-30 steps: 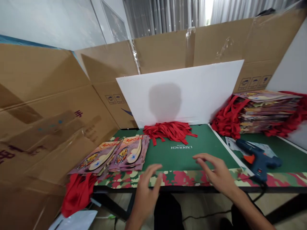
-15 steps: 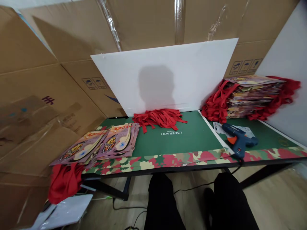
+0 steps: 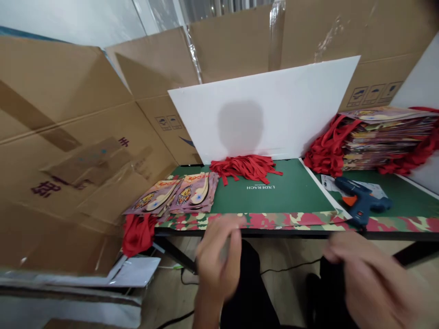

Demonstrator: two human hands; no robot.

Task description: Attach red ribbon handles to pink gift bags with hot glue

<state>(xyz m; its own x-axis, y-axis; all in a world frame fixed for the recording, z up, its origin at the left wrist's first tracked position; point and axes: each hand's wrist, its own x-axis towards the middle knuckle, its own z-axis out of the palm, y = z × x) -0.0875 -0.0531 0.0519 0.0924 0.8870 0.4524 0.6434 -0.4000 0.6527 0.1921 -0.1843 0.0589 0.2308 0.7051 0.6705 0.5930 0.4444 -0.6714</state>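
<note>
My left hand (image 3: pixel 219 258) hangs over my lap at the table's front edge, thumb apart from the fingers and nothing seen in it. My right hand (image 3: pixel 372 278), smeared by motion, is at the lower right, below the glue gun (image 3: pixel 365 201); its fingers do not show clearly. Beyond the left hand lie two piles of printed purple bags, a left pile (image 3: pixel 154 196) and a right pile (image 3: pixel 194 194). Red ribbon strips (image 3: pixel 248 168) are heaped behind them on the green board (image 3: pixel 274 196) marked LADERACH.
A tall stack of bags (image 3: pixel 384 141) with red handles stands at the right. A white panel (image 3: pixel 298 105) leans on cardboard (image 3: pixel 236 45) at the back. Red straps (image 3: pixel 138 235) hang over the left edge. A black cable (image 3: pixel 291 266) runs below the table.
Both my hands have come into view from below. The view has swung left, so the table's things sit farther right. Nothing on the table has visibly moved.
</note>
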